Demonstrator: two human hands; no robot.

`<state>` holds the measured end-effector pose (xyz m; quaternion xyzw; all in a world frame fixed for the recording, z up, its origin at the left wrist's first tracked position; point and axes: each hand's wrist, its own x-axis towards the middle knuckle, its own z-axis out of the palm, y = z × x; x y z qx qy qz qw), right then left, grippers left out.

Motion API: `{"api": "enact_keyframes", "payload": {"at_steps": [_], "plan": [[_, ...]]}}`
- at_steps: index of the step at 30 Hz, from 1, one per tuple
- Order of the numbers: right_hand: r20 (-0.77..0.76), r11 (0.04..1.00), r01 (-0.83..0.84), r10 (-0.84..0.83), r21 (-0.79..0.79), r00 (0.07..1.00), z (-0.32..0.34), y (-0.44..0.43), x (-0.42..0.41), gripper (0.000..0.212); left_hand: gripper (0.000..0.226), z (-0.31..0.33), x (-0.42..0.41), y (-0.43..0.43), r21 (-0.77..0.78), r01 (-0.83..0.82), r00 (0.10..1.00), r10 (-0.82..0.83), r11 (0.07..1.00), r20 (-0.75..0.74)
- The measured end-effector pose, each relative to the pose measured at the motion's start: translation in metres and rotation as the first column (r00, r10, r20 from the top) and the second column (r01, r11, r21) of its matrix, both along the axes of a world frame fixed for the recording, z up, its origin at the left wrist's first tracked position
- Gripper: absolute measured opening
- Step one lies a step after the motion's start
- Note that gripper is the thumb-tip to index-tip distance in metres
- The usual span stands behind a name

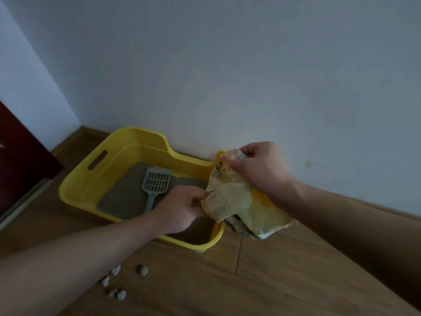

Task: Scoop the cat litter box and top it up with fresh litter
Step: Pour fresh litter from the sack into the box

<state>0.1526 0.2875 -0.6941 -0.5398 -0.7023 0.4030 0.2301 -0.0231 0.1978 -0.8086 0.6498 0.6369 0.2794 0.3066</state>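
We hold the litter bag (pixel 232 197) over the three-o'clock end of the litter box (pixel 75 190) with both hands. Our right hand (pixel 262 169) grips its crumpled top at twelve o'clock, and our left hand (pixel 182 208) pinches its edge at nine. This two-point hold seems meant to spread the mouth or aim it at the litter (pixel 123 197), though we cannot tell whether the bag is open yet.

The scoop (pixel 156 181) lies flat on the litter, handle toward six o'clock, likely parked to free both hands. Several clumps (pixel 117 270) sit on the floor (pixel 273 270) at seven o'clock from the box.

The wall (pixel 227 65) shuts off twelve o'clock. The bag's lower end hangs outside the rim at three, so pouring calls for bringing it toward nine. Bare floor lies from four to six o'clock.
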Motion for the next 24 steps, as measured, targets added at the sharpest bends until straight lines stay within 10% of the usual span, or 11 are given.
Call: {"api": "enact_keyframes", "payload": {"at_steps": [24], "plan": [[0.037,0.997,-0.002,0.004,-0.072,0.999,-0.002,0.000,-0.032,0.015,0.020,-0.015,-0.006,-0.002,-0.053,-0.004,0.998,0.008,0.999,0.062]]}}
